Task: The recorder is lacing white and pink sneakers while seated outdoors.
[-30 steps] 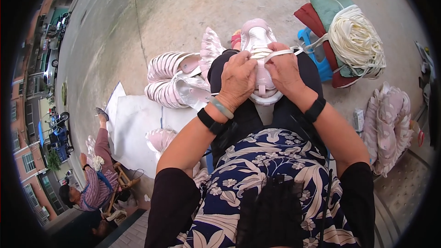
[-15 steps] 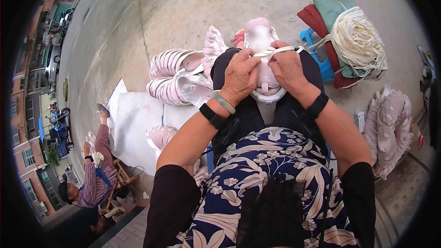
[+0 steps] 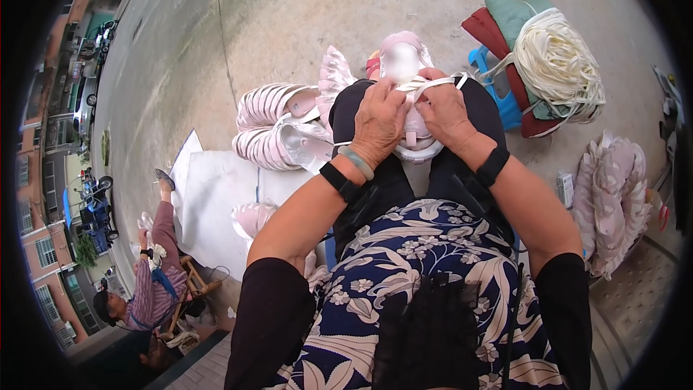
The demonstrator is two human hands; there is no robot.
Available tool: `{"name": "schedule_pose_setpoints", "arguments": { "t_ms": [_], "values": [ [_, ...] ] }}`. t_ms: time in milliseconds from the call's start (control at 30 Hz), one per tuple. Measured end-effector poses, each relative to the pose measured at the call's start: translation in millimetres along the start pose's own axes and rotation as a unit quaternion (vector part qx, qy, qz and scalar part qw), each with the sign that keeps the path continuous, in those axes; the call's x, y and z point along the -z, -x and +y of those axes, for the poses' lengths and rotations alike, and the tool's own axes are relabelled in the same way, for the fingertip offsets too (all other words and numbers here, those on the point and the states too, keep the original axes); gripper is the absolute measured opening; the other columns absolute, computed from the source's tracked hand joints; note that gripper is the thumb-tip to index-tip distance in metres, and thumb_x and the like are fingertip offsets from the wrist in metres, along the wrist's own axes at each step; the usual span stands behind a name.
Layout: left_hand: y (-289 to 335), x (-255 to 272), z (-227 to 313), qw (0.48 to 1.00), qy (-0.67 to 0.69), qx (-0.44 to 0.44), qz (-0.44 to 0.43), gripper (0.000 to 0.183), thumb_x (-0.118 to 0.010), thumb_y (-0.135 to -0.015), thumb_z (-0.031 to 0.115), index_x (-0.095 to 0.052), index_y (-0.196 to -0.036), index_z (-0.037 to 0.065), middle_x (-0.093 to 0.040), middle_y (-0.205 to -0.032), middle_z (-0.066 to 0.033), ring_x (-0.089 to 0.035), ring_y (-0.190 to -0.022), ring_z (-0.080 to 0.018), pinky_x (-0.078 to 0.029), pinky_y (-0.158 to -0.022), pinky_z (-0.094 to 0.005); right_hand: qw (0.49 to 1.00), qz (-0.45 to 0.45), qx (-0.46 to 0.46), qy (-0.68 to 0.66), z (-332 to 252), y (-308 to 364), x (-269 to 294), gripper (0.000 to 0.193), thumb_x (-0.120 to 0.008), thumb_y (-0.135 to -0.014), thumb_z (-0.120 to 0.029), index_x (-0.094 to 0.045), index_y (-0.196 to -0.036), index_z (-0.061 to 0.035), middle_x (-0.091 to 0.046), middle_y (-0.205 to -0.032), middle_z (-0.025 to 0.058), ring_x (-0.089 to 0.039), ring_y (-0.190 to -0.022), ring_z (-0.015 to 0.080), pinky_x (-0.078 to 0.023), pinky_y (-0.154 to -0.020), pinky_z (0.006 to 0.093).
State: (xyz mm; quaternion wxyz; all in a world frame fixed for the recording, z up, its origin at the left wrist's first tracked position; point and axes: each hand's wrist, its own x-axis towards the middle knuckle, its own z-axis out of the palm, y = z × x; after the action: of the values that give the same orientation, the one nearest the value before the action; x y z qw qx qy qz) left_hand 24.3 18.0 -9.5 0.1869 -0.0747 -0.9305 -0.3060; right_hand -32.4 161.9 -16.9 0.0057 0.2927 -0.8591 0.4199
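Observation:
A pale pink and white shoe [image 3: 416, 127] rests on my lap between my knees, partly covered by my hands. White shoelace [image 3: 437, 82] crosses its upper, and a loose length sticks out to the right past my fingers. From the left, my left hand [image 3: 378, 117] pinches the lace with thumb and forefinger close to the shoe's middle. Opposite it, my right hand [image 3: 445, 108] is closed on the lace too, fingers curled in against the shoe. The exact crossing of the lace is hidden under my fingertips.
Left of my knees are stacked pink-and-white shoe uppers [image 3: 278, 119] beside a white sheet [image 3: 213, 195]. At right, a coil of cream laces [image 3: 557, 61] lies on red and green cushions over a blue stool [image 3: 502, 97]. Another pink bundle [image 3: 612, 206] stands lower right. A seated person [image 3: 151, 285] works far left.
My right hand has shifted slightly left, its fingers lower on the lace. The loose lace end now bends differently at the right. The person at far left has moved their arms.

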Motion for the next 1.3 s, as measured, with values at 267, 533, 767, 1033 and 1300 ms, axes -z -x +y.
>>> {"name": "schedule_pose_setpoints", "arguments": {
  "t_ms": [267, 533, 767, 1033, 1300],
  "values": [
    [4.3, -5.1, 0.7, 1.0, -0.028, -0.015, 0.003, 0.015, -0.06, -0.076, 0.008, -0.053, -0.088, 0.001, -0.049, -0.116, -0.0224, -0.049, -0.103, -0.0389, -0.04, -0.086, -0.0422, 1.0, 0.02, 0.018, 0.003, -0.1, 5.3, -3.3, 0.023, -0.057, -0.07, -0.01, -0.062, -0.091, -0.0006, -0.055, -0.109, 0.0173, -0.052, -0.1, 0.0335, -0.041, -0.084, 0.0418],
    [3.3, -5.7, -5.1, 0.999, -0.037, -0.03, -0.011, 0.014, -0.057, -0.078, 0.008, -0.05, -0.087, 0.0, -0.048, -0.116, -0.0229, -0.049, -0.102, -0.039, -0.039, -0.086, -0.0424, 0.999, 0.006, 0.041, -0.017, 7.4, 7.0, 1.2, 0.02, -0.056, -0.07, -0.009, -0.061, -0.087, -0.0009, -0.054, -0.112, 0.0172, -0.052, -0.101, 0.0341, -0.041, -0.087, 0.0405],
    [1.1, -9.5, -7.1, 1.0, -0.005, -0.023, 0.019, 0.011, -0.054, -0.08, 0.007, -0.048, -0.086, 0.0, -0.05, -0.109, -0.0226, -0.051, -0.094, -0.0397, -0.043, -0.079, -0.0416, 0.976, -0.003, -0.053, -0.211, 8.3, 5.7, 9.1, 0.021, -0.061, -0.074, -0.014, -0.061, -0.089, 0.0009, -0.057, -0.108, 0.0156, -0.057, -0.094, 0.0275, -0.044, -0.083, 0.0324],
    [-7.9, 27.9, 5.3, 0.998, -0.028, -0.027, 0.043, 0.006, -0.049, -0.083, 0.005, -0.048, -0.084, -0.001, -0.053, -0.097, -0.0206, -0.053, -0.086, -0.0356, -0.044, -0.076, -0.0388, 0.81, 0.036, -0.203, -0.549, 2.1, 9.7, 29.5, 0.012, -0.06, -0.084, -0.011, -0.063, -0.091, -0.0024, -0.06, -0.095, 0.003, -0.053, -0.088, 0.0086, -0.043, -0.079, 0.0229],
    [47.1, 143.6, -87.1, 0.962, -0.189, 0.133, 0.149, 0.011, -0.046, -0.086, 0.008, -0.053, -0.085, -0.002, -0.056, -0.086, -0.0159, -0.054, -0.079, -0.0305, -0.044, -0.072, -0.0361, 0.648, 0.17, -0.213, -0.711, 72.1, 31.3, 114.9, 0.017, -0.052, -0.089, -0.02, -0.058, -0.093, -0.0045, -0.062, -0.094, 0.0092, -0.057, -0.089, 0.0151, -0.044, -0.082, 0.0336]
  ]
}}
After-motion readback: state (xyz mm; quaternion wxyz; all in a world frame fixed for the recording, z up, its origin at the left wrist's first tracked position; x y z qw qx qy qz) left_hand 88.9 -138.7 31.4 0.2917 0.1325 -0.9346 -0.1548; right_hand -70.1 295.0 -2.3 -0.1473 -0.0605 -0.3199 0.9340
